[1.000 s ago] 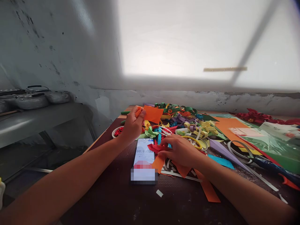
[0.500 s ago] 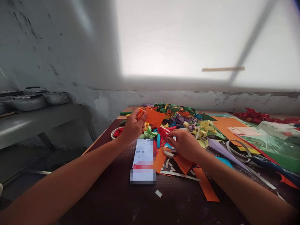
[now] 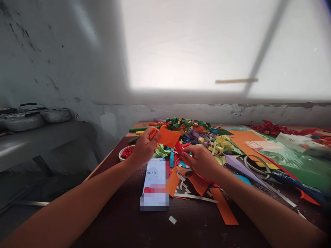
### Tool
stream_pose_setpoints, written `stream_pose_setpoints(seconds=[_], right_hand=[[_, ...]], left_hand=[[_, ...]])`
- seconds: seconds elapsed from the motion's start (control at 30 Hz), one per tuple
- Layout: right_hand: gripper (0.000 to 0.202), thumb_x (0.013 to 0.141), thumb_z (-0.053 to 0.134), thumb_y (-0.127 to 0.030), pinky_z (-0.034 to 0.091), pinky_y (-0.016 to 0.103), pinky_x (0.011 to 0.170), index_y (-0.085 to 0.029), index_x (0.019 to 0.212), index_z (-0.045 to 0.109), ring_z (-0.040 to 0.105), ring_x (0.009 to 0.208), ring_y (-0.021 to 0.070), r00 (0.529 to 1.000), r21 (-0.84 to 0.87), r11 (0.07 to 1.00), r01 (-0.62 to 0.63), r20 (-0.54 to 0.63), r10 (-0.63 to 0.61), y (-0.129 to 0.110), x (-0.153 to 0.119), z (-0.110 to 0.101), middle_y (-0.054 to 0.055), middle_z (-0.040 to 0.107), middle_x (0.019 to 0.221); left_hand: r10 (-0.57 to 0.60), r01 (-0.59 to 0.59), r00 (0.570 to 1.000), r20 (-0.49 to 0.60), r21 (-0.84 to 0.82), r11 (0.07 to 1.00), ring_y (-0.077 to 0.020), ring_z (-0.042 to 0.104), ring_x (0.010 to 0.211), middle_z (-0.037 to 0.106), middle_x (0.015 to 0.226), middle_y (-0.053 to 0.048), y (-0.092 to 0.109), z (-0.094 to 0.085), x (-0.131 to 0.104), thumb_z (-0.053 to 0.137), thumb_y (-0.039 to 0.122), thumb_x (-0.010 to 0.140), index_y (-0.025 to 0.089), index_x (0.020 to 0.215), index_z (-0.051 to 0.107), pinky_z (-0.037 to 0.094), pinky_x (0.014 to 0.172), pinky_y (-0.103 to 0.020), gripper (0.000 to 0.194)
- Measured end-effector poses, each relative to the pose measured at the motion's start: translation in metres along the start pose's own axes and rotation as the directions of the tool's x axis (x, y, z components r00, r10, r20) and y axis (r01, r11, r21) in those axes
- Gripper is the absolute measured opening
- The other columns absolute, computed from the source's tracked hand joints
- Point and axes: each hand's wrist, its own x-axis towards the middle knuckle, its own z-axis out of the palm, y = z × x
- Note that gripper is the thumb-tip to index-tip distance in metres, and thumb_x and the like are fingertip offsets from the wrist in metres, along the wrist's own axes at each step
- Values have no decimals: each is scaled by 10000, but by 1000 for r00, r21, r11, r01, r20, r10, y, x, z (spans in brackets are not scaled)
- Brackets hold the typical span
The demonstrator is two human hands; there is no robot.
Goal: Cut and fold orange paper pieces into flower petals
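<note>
My left hand (image 3: 147,143) is closed on an orange paper piece (image 3: 168,137), pinching its left end between thumb and fingers and holding it raised above the table. My right hand (image 3: 200,157) is closed with its fingertips at a red paper strip (image 3: 179,147), just below the orange paper's right corner. A thin, pale, pointed shape beside the red strip is too small to make out. Between my forearms lies a phone (image 3: 155,179) with a timer on its screen, partly blurred out. Orange paper scraps (image 3: 200,184) lie under my right hand.
Behind my hands is a heap of paper chains (image 3: 199,134). A tape roll (image 3: 121,153) with red pieces inside stands left. Rolled papers (image 3: 141,130) lie at the back. To the right are a plastic bag (image 3: 281,155) and an orange-and-blue tool (image 3: 292,182).
The view has shifted slightly, so the scene sits a little lower and further left. The phone's timer has advanced. My right hand has come slightly nearer the orange paper.
</note>
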Motion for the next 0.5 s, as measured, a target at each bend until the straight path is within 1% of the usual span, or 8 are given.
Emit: stream_pose_setpoints(seconds=[0.13,0.23,0.37,0.43,0.5], right_hand=[[335,974,464,-409,363,297,644,-222,806,685,623,750,210,1000,2,1000,-15,-9,15,1,0,0,39,724,836],[326,966,484,-410,361,294,633,-231,801,701,616,727,205,1000,1,1000,-26,-8,26,1,0,0,31,724,818],[380,951,500,-503,356,290,608,-231,788,710,590,657,191,998,19,998,-66,-8,66,-2,0,-2,24,705,763],[396,949,490,-542,361,288,608,-235,837,714,591,653,189,996,58,995,-78,-27,80,-5,-1,-5,20,702,762],[399,965,459,-551,377,285,627,-238,919,702,609,688,190,994,123,990,-73,-66,81,-8,-3,-7,16,705,792]], left_hand=[[4,-5,1000,13,44,999,-115,430,502,449,578,56,0,1,-1,522,377,940,217,736,429,363,511,-257,276],[9,-10,1000,17,64,998,-117,434,512,449,583,55,1,1,-1,513,376,946,215,734,429,363,522,-259,279],[10,-13,999,41,79,997,-116,436,532,443,594,51,0,0,0,498,390,959,211,727,424,363,540,-260,302],[7,-12,997,70,81,997,-113,428,540,438,604,51,-1,0,0,487,389,968,208,733,425,359,545,-258,303],[0,-9,994,109,81,997,-109,408,542,427,609,54,-2,0,-1,482,387,972,206,747,433,349,545,-255,293]])
